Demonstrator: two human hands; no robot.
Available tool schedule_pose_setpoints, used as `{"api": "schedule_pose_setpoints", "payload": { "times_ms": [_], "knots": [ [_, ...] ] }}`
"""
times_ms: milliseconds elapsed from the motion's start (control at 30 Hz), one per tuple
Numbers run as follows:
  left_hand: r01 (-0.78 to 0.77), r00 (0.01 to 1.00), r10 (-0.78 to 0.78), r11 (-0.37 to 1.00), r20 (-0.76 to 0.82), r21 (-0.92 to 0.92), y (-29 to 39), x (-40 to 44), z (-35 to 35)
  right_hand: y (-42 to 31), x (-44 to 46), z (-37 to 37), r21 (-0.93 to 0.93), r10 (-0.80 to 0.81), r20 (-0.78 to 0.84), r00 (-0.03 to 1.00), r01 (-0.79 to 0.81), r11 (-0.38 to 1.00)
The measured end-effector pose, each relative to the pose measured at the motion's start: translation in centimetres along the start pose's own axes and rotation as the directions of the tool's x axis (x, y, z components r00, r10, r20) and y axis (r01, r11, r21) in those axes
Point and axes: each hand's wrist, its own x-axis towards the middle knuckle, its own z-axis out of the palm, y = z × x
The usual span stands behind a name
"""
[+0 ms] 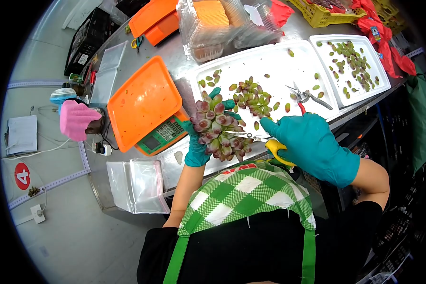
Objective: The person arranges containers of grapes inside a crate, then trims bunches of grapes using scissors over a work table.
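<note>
In my gloved left hand (197, 146) is a cluster of plump purple-green succulent rosettes (217, 124), the fingers wrapped round it from the left and behind. Yellow-handled scissors (280, 152) are gripped in my gloved right hand (312, 144). Their blades point left and touch or overlap the cluster's right side; I cannot tell whether they are cutting into it. Just beyond, more succulent rosettes (253, 97) lie on a white tray (274, 57) among loose leaves. Red-handled pruning shears (305, 97) rest on that tray, right of the rosettes.
A digital scale (162, 135) with an orange pan (144, 102) stands at left, near clear plastic bags (136, 185). Behind are clear plastic boxes (206, 45) and an orange bin (158, 21). A second white tray (333, 78) at right bears many loose leaves.
</note>
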Motion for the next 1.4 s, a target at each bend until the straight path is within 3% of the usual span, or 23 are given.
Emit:
{"api": "schedule_pose_setpoints", "payload": {
  "times_ms": [67,167,267,367,467,567,767,867,967,1067,1167,1300,1400],
  "knots": [
    [0.004,0.999,-0.003,1.0,-0.035,0.024,0.0,-0.1,0.1,0.3,0.0,0.7,-0.062,-0.027,-0.042,0.999,0.024,0.998],
    [0.003,0.997,-0.001,1.0,-0.071,0.029,0.0,-0.2,0.2,-0.1,0.5,0.0,-0.081,0.001,0.035,0.999,0.002,0.997],
    [0.018,0.994,-0.013,0.999,-0.106,0.051,0.0,-0.3,0.2,-0.5,0.6,0.4,-0.284,-0.037,0.01,0.999,0.038,0.958],
    [-0.012,0.997,0.013,1.0,-0.07,0.021,-0.1,-0.1,0.3,-1.3,0.4,0.9,-0.347,-0.007,-0.035,0.999,-0.006,0.938],
    [-0.009,0.995,0.008,1.0,-0.104,-0.001,-0.4,-0.2,-0.2,-1.5,0.5,0.2,-0.2,-0.027,-0.08,0.996,0.01,0.98],
    [-0.025,0.996,0.026,1.0,-0.082,0.011,-0.6,0.0,-0.1,-1.8,0.3,0.3,-0.279,0.02,-0.022,1.0,-0.025,0.96],
    [-0.011,0.996,0.014,0.999,-0.085,0.033,-0.9,-0.1,-1.1,-1.8,0.4,0.8,-0.268,0.049,0.016,0.999,-0.043,0.962],
    [-0.025,0.999,0.023,0.997,-0.029,-0.079,-0.9,0.1,-0.3,-1.3,0.6,0.7,-0.36,0.012,0.01,1.0,-0.008,0.933],
    [-0.016,1.0,0.017,0.998,0.013,-0.053,-0.8,0.2,0.0,-0.7,1.2,0.3,-0.298,-0.036,0.025,0.999,0.042,0.954],
    [0.017,0.996,-0.021,0.999,-0.084,-0.044,-1.2,-0.1,0.1,-0.8,1.9,0.2,-0.419,-0.047,0.04,0.998,0.059,0.906],
    [0.025,0.996,-0.032,0.996,-0.079,-0.081,-1.1,0.0,0.6,-0.5,2.2,0.4,-0.449,-0.096,-0.017,0.995,0.079,0.89],
    [0.052,0.996,-0.063,0.989,-0.07,-0.139,-1.3,0.3,-0.1,1.2,2.6,1.5,-0.296,-0.125,-0.009,0.992,0.117,0.948],
    [0.059,0.971,-0.087,0.989,-0.221,-0.132,-1.4,0.6,0.0,2.3,2.7,2.3,-0.106,-0.116,-0.027,0.993,0.113,0.988]
  ]
}}
